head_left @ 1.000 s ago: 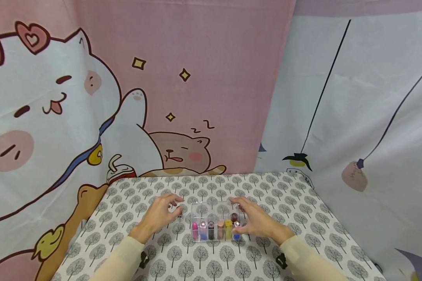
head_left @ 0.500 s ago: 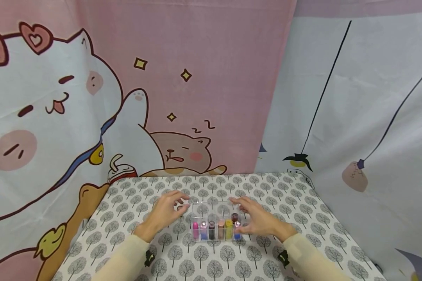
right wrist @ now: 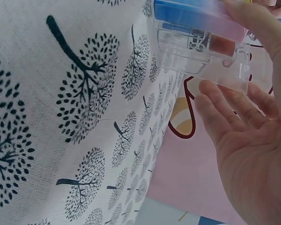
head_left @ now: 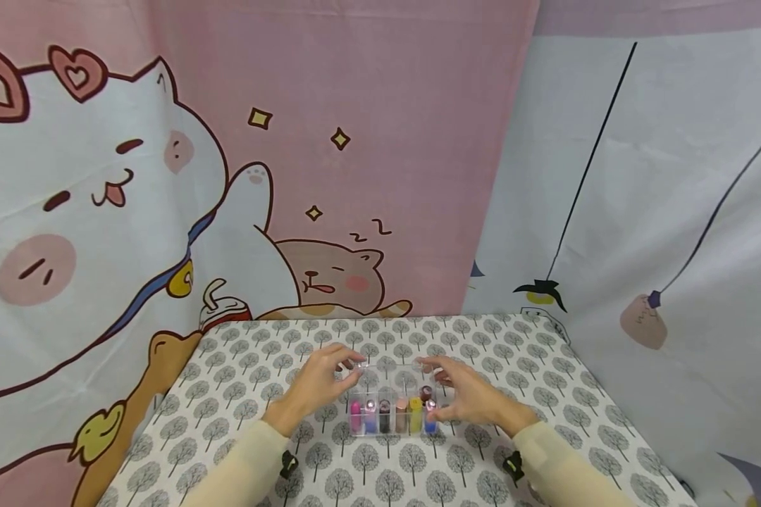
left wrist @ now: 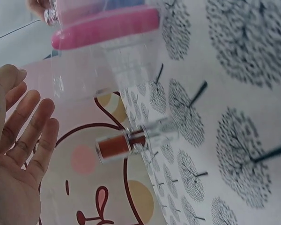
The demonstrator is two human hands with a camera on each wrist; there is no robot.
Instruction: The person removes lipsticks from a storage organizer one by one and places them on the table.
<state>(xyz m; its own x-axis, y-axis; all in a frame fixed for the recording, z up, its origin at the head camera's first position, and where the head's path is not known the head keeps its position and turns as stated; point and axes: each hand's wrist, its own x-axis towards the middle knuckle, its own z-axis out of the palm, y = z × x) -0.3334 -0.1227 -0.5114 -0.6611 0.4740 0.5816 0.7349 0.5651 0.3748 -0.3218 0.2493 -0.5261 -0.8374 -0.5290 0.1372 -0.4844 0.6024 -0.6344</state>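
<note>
A clear divided lipstick organizer (head_left: 390, 434) lies on the patterned cloth between my hands. Its front row holds a pink tube (head_left: 356, 418), a yellow one (head_left: 415, 415), a blue one (head_left: 430, 417) and several more; a dark red lipstick (head_left: 425, 392) sits in the back row at the right. My right hand (head_left: 472, 396) grips the organizer's right side, thumb at the front and fingers behind. My left hand (head_left: 320, 380) reaches to the back left corner, fingers loosely bent and holding nothing. In the left wrist view, a red-brown lip gloss tube (left wrist: 117, 146) stands outside the organizer.
The table (head_left: 279, 352) is covered with a white cloth printed with grey trees. A pink curtain (head_left: 387, 127) with cartoon cats hangs behind it, and a pale curtain (head_left: 691, 183) stands along the right side.
My left hand has moved right, from beside the organizer to its back left corner. The right hand stays at the right side. The whole head view has shifted slightly.
</note>
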